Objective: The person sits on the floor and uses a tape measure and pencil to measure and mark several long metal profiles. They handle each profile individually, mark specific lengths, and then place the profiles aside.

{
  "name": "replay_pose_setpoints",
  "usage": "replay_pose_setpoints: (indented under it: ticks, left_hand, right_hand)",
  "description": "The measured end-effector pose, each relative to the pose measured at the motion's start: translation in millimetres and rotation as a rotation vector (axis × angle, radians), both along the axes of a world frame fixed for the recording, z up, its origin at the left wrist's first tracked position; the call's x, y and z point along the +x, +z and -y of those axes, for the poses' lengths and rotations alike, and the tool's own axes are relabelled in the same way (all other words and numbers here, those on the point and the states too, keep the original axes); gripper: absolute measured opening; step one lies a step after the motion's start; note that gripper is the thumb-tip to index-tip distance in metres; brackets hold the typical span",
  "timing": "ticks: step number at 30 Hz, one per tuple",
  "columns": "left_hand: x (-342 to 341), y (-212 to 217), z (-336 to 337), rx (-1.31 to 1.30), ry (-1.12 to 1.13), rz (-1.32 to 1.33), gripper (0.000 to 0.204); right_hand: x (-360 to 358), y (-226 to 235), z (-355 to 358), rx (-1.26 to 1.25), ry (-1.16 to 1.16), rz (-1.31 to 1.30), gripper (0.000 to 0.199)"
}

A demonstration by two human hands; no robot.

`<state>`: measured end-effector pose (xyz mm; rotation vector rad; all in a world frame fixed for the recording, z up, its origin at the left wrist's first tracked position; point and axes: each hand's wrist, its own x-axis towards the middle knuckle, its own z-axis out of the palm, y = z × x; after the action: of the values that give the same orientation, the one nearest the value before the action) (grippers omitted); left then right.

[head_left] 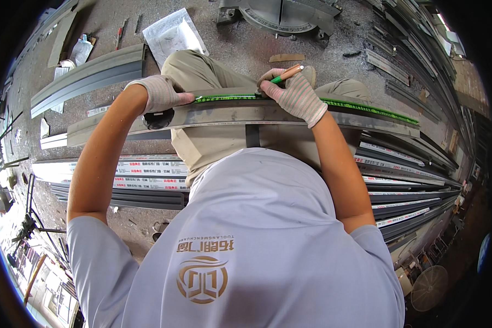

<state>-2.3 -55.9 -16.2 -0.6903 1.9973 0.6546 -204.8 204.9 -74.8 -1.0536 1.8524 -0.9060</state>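
A long grey metal profile (pixel 229 112) lies across my knees, running left to right. A green measuring tape (pixel 366 108) is stretched along its far edge. My left hand (pixel 158 93), in a knitted glove, presses the tape's end down on the profile beside the dark tape case (pixel 159 118). My right hand (pixel 296 95), also gloved, grips a pencil (pixel 287 74) with its tip on the profile near the tape.
A stack of long profiles with protective film (pixel 147 175) lies under my legs. Another grey profile (pixel 87 76) rests on the concrete floor at the left. A mitre saw (pixel 281 15) stands at the top, and more metal lengths (pixel 415 49) line the right side.
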Motion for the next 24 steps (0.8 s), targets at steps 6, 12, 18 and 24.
replay_pose_setpoints:
  ticks: [6,12,18,24]
  left_hand:
    - [3.1,-7.7,2.4,-0.007,0.015,-0.006,0.061]
    - [0.9,-2.6,0.6,-0.015,0.003,0.011,0.061]
    - [0.2,-4.1,1.1,-0.028,-0.014,0.002,0.06]
    - [0.6,-15.5,10.2,-0.023,-0.019,-0.012,0.06]
  right_hand:
    - [0.2,1.1,0.3,0.005,0.001,-0.021,0.028]
    - [-0.3,-2.8,0.7,-0.039,-0.032,-0.028,0.024]
    - [-3.3,-16.9,-5.0,-0.167,-0.265,0.256,0.017]
    - [0.6,-2.9,-8.1,-0.2,-0.348,0.291,0.012]
